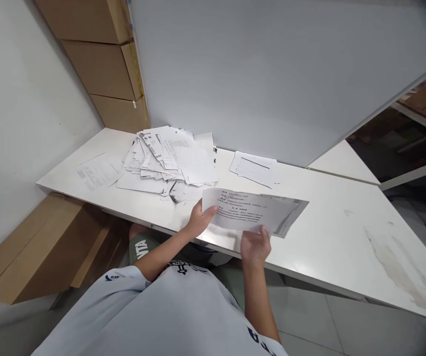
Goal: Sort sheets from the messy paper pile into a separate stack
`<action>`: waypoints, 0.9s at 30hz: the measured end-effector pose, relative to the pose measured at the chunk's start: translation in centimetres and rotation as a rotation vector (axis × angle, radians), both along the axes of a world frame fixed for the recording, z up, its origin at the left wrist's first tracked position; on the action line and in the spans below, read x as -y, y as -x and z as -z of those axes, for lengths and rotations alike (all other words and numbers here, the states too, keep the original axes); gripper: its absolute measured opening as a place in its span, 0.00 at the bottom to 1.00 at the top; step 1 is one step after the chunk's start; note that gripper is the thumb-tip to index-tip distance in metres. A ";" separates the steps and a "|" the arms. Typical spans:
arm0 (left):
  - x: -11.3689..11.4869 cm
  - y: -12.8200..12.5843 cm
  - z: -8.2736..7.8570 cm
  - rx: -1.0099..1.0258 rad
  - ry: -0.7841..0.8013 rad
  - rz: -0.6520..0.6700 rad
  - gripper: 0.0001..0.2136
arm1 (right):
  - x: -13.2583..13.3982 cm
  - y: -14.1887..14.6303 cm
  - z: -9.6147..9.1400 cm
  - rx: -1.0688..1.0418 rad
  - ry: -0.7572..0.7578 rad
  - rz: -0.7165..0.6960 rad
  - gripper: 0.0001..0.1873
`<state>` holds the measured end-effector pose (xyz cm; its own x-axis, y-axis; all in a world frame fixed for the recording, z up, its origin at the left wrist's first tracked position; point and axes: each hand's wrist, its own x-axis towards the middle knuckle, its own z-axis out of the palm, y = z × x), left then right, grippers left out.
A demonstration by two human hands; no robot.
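Note:
My left hand [199, 220] and my right hand [255, 246] both grip a printed paper sheet [252, 211] held over the front edge of the white table [331, 222]. The left hand pinches its left edge, and the right hand holds its lower edge. Behind the sheet lies a loose, messy pile of printed papers [170, 160]. To the pile's left rests a single printed page [98, 171]. A small stack of papers [253, 168] sits to the right, against the whiteboard's lower edge.
A large whiteboard [272, 74] stands along the table's back edge. Stacked cardboard boxes [102, 69] rise in the back left corner, and flat cardboard [42, 247] leans below the table's left end. A white wall [23, 99] runs along the left. The table's right side has a pale stain [398, 269].

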<state>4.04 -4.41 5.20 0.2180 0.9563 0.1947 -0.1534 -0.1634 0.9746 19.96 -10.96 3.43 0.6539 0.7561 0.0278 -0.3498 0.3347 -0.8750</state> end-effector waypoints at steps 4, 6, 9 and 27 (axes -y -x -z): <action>-0.6 2.7 -0.1 -0.179 -0.233 -0.048 0.14 | 1.2 -4.6 1.2 0.242 0.102 -0.036 0.23; -0.6 3.9 0.2 -0.225 -0.312 -0.090 0.12 | 1.7 -5.6 1.3 0.330 0.181 -0.149 0.24; -0.1 5.3 1.2 -0.218 -0.291 -0.170 0.13 | 2.3 -4.7 0.6 0.390 0.261 -0.283 0.24; -2.1 13.2 5.9 -0.046 -0.388 -0.584 0.24 | 1.0 6.9 3.7 0.383 0.277 -0.307 0.22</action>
<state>-9.18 -2.27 -0.69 -0.2937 0.7830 0.5484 0.1056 -0.5436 0.8327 13.03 -11.96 -0.25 0.3848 0.9230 -0.0071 -0.0349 0.0069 -0.9994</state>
